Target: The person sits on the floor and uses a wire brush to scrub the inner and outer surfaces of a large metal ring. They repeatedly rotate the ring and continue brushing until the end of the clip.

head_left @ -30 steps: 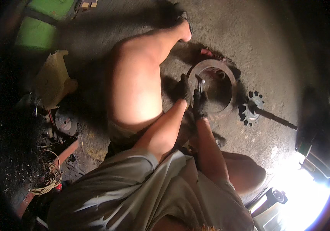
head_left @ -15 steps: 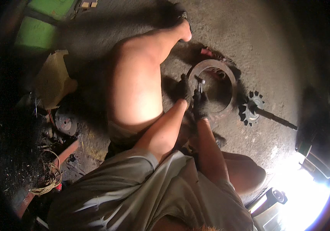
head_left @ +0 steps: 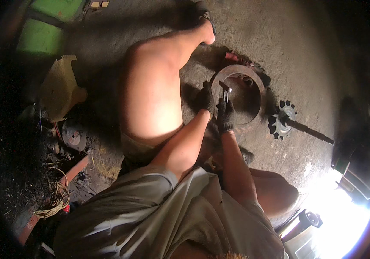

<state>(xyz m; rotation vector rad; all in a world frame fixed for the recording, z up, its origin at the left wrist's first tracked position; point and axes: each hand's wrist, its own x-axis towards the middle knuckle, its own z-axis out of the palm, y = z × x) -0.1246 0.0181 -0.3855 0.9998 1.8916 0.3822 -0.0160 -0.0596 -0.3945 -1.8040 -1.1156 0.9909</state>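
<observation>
A thick round metal ring (head_left: 260, 88) lies on the floor in front of me. My right hand (head_left: 225, 116), in a dark glove, is closed round the handle of a small hammer (head_left: 225, 87). The hammer's dark head, with a bright end, is over the ring's opening near its left side. My left hand (head_left: 206, 99), also in a dark glove, is at the outer left edge of the ring. Its fingers blend into the shadow, so their grip is hard to make out.
A toothed wheel on a shaft (head_left: 286, 121) lies right of the ring. A red piece (head_left: 231, 57) is just beyond it. To my left are a cutting disc (head_left: 73, 137), a rusty metal bar (head_left: 76, 169), coiled cable (head_left: 58, 203) and green boxes (head_left: 40, 36). A bright lamp glares at lower right.
The hammer's head has turned and lifted slightly, showing more of its dark side. Both hands stay at nearly the same place by the ring.
</observation>
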